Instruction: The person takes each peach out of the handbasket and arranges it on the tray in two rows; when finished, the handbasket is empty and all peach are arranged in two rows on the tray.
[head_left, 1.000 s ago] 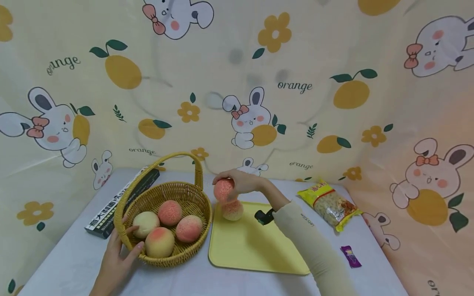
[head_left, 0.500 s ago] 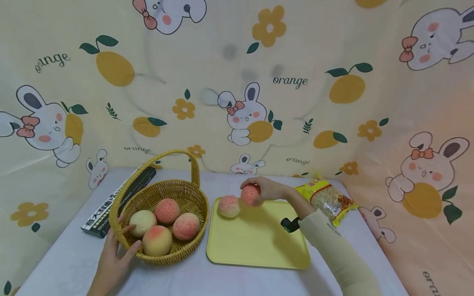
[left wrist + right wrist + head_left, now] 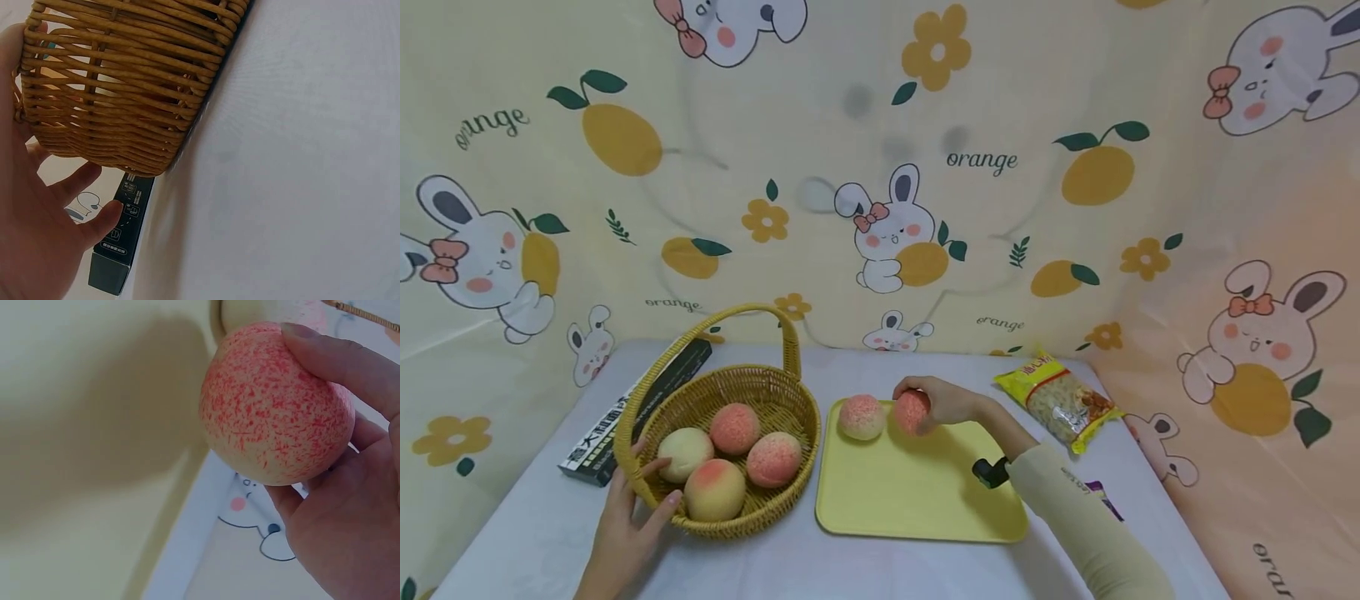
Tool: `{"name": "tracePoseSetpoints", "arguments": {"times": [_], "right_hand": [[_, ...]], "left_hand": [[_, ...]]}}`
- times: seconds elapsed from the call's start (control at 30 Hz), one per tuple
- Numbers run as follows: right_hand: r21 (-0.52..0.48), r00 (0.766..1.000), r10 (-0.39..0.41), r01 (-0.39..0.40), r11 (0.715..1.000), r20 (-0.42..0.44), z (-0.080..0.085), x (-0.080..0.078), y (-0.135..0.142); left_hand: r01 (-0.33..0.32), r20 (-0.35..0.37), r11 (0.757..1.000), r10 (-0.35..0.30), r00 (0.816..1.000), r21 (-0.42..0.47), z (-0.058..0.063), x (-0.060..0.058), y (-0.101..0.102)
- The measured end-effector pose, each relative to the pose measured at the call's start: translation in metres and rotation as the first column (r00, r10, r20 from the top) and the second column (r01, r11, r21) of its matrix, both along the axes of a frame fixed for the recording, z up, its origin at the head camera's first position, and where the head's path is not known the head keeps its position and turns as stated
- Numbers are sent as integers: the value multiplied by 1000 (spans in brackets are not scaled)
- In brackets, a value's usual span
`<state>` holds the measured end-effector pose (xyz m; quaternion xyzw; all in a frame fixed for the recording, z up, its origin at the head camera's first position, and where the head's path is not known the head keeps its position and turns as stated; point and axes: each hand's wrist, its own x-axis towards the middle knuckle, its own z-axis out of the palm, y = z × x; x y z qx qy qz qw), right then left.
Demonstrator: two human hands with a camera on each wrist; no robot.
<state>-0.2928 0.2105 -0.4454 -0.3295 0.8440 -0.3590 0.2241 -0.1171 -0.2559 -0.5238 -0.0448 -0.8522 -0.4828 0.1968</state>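
My right hand (image 3: 953,402) grips a pink-speckled peach (image 3: 912,414) over the far part of a yellow tray (image 3: 917,500). In the right wrist view the thumb and fingers curl round that peach (image 3: 275,406). A second pink-and-cream peach (image 3: 861,417) lies on the tray's far left corner. At the left, my left hand (image 3: 625,533) holds the near left rim of a wicker basket (image 3: 722,530), fingers partly hidden behind the wicker. Several peaches sit in the basket, among them a pale one (image 3: 686,454) and a yellow-red one (image 3: 715,492).
A dark pasta box (image 3: 595,462) lies behind and left of the basket. A yellow food bag (image 3: 1063,400) lies behind the tray on the right. The right sleeve (image 3: 1075,508) partly covers a small purple packet (image 3: 1103,497). A printed cloth stands behind the table.
My right hand has carried its peach rightward from beside the other peach, then lowered it toward the tray. The left hand stays at the basket. The head view has shifted slightly.
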Motion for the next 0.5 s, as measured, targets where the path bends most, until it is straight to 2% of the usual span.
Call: {"name": "tracePoseSetpoints", "arguments": {"times": [0.3, 0.5], "right_hand": [[-10, 1000, -16, 16, 1000, -4, -12, 2, 3], [-37, 999, 1, -3, 999, -52, -21, 1, 10]], "left_hand": [[-8, 17, 1000, 8, 1000, -5, 4, 0, 0], [-11, 73, 1000, 9, 997, 29, 5, 3, 2]]}}
